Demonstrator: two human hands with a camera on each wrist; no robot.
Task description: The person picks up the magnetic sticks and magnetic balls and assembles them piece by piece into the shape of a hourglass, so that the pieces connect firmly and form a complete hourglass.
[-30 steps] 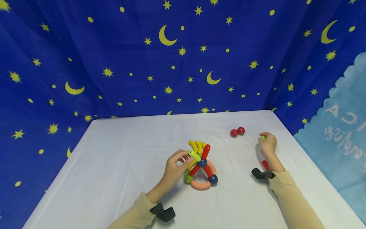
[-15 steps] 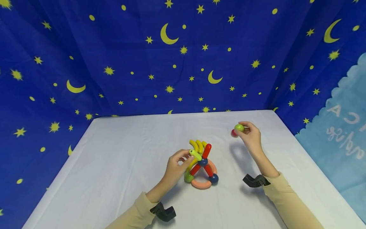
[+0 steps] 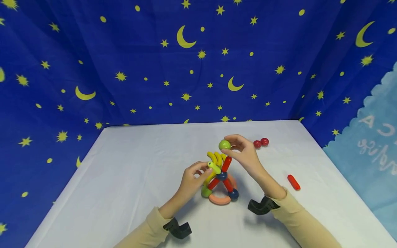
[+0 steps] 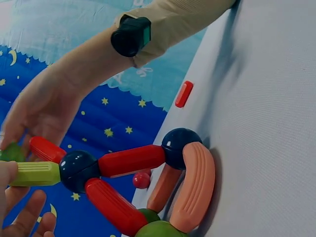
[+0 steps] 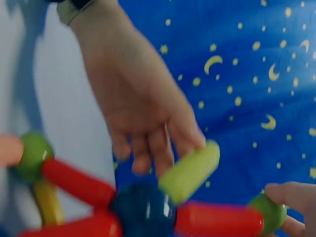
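Head view: looks forward and down from behind both forearms, wide, taking in the whole table [image 3: 130, 179] and the starry backdrop [image 3: 124, 62]. Left wrist view: close and low, tilted, facing across the rod-and-ball structure [image 4: 133, 182]. Right wrist view: closer, blurred; all three share that structure [image 3: 220, 179].

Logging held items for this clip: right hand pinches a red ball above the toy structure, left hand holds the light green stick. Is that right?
Not quite. The ball pinched by the right hand is green, not red, as the head view shows; the two red balls lie on the table. The left hand does hold the light green stick.
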